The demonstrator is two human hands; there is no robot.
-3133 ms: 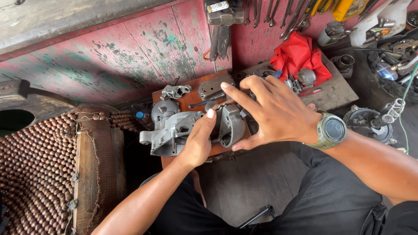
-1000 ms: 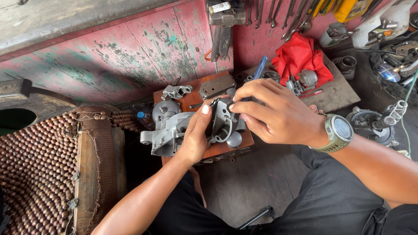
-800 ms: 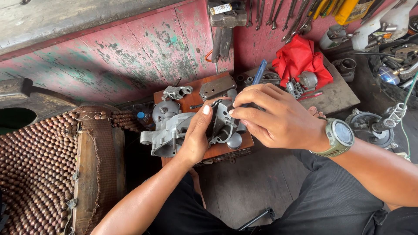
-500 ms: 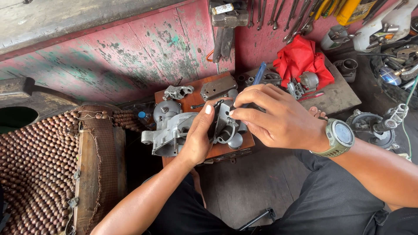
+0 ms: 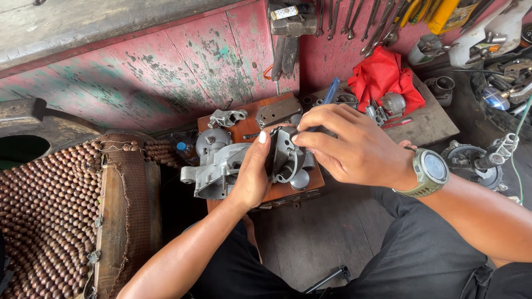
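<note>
Your left hand (image 5: 252, 177) is curled over the grey cast-metal housing (image 5: 219, 166), thumb up along its right-hand edge and fingers wrapped over the top, so it has a firm, closed grip on the casting. Your right hand (image 5: 349, 147) is pinched shut on a blue-handled tool (image 5: 331, 91), fingertips bunched at about 9 o'clock of the hand, where the darker cover piece (image 5: 285, 158) meets the housing; the tip itself is hidden under your fingers.

The housing sits on the brown wooden board (image 5: 310, 180) in the middle of the view, with a small grey bracket (image 5: 226, 117) and a flat dark plate (image 5: 279, 112) at 12 o'clock from it and a red cloth (image 5: 382, 77) full of small parts at 2 o'clock.

Expect this casting to be heavy for its bulk, fully rigid, and probably a little oily, so it could slide on the board. Hold it by the thick body and lugs at 9 o'clock, not by the thin cover. The bearing-like round piece (image 5: 300, 179) at 5 o'clock looks loose enough to drop
</note>
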